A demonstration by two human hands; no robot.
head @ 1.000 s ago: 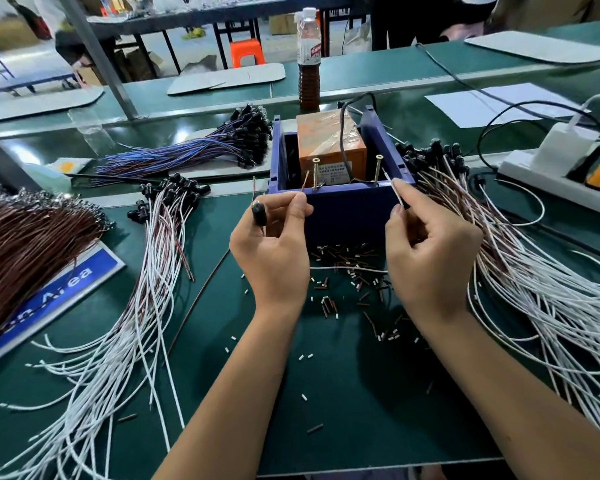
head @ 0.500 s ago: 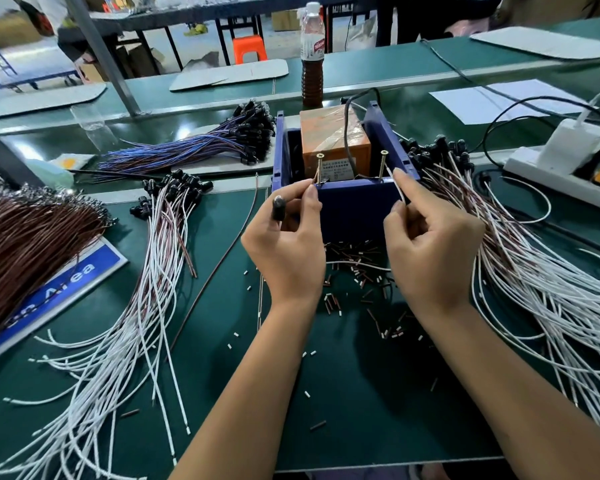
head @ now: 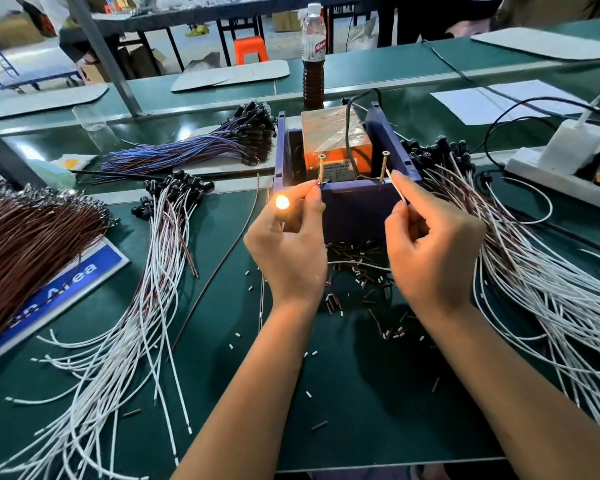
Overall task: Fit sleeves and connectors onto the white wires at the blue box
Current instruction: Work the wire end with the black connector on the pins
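Note:
The blue box (head: 355, 211) stands at mid-table with an orange unit (head: 329, 136) inside and two upright brass screws on its front rim. My left hand (head: 288, 247) pinches a small black lamp connector (head: 282, 204), now glowing orange, and holds its lead against the left screw (head: 321, 166). Between thumb and fingers, my right hand (head: 430, 244) pinches a white wire (head: 397, 190) with its tip by the right screw (head: 383, 166). Small cut sleeves (head: 357, 268) lie scattered below the box.
White wires with black connectors lie in piles at left (head: 146, 306) and right (head: 541, 282). A brown wire bundle (head: 25, 244) covers a blue sign at far left; blue-purple wires (head: 187, 150) lie behind. A white power strip (head: 568, 168) sits at right, a bottle (head: 313, 60) behind the box.
Both hands moved up to the box's front rim. The lead reached the left screw and the connector in my left hand lit up orange.

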